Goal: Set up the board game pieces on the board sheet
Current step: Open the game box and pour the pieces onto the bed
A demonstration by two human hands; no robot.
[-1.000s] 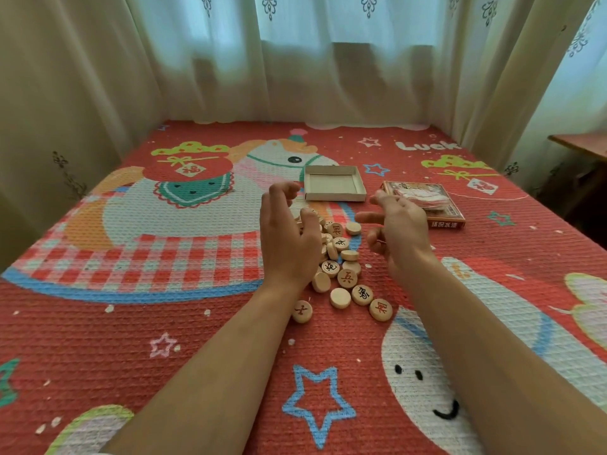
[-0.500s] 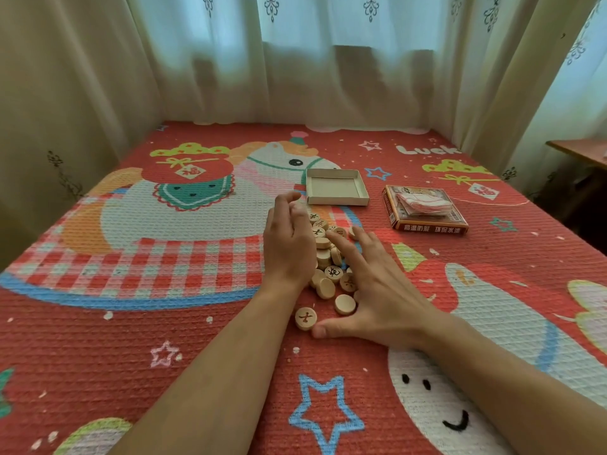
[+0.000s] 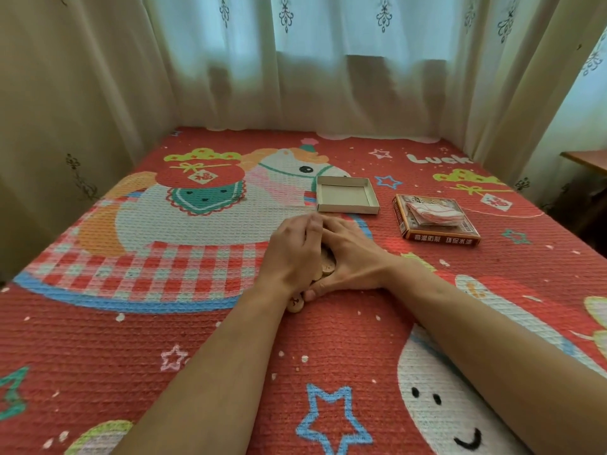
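Both hands had closed in since a moment earlier, when the right one lay flat beside the spread-out heap. On the red cartoon-printed bed cover, the left hand and right hand met, fingers curled round the round pale wooden game pieces, now gathered between the palms. One disc peeked out near the right thumb. Just beyond the fingers sat an open shallow beige cardboard tray. Farther right of the fingers lay an orange printed box, with the folded white-and-red board sheet on top.
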